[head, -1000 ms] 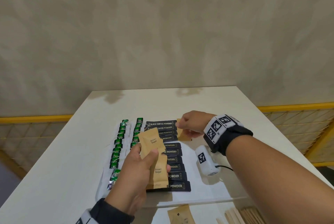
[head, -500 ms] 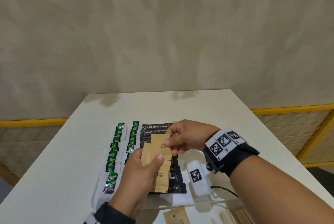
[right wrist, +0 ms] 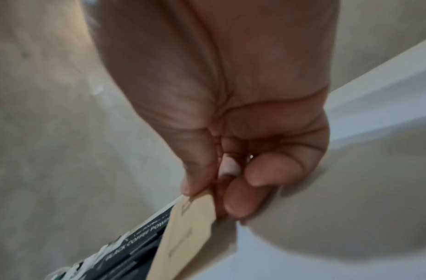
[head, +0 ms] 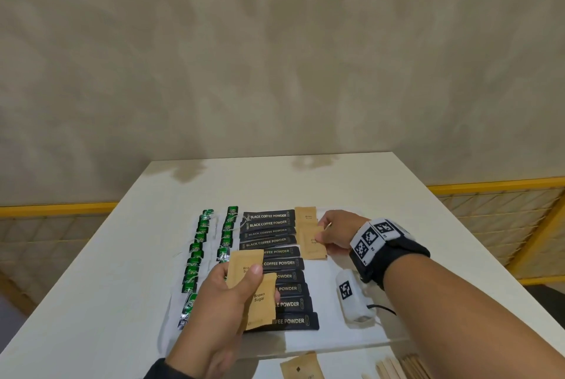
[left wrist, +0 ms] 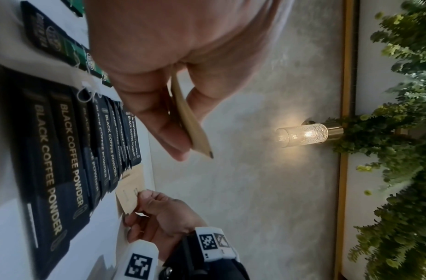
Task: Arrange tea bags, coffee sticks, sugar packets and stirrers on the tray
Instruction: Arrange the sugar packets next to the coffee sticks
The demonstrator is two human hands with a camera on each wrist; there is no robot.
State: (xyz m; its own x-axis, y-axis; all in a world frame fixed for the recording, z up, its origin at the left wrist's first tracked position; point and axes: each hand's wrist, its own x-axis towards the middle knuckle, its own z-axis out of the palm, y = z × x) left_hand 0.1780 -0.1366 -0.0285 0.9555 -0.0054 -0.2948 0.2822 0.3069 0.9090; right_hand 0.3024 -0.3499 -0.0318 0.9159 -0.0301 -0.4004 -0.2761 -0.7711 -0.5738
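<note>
Our left hand [head: 232,296] is raised over the coffee sticks [head: 284,274], thumb pinching 2 sugar packets [head: 255,290]. Our right hand [head: 337,233] reaches low over the tray [head: 324,339], thumb and fingertips pinching 1 brown packet [head: 310,241] beside the sticks.

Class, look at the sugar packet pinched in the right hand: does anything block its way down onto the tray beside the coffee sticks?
Nothing visible does. The right hand holds the sugar packet low over bare tray, right of the coffee sticks.

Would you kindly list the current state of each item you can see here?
Tea bags: two rows on tray.
Coffee sticks: overlapping column on tray.
Placed sugar packet: flat on tray.
Right hand: pinching sugar packet.
Left hand: holding spare packets.
Stirrers: off tray.
</note>
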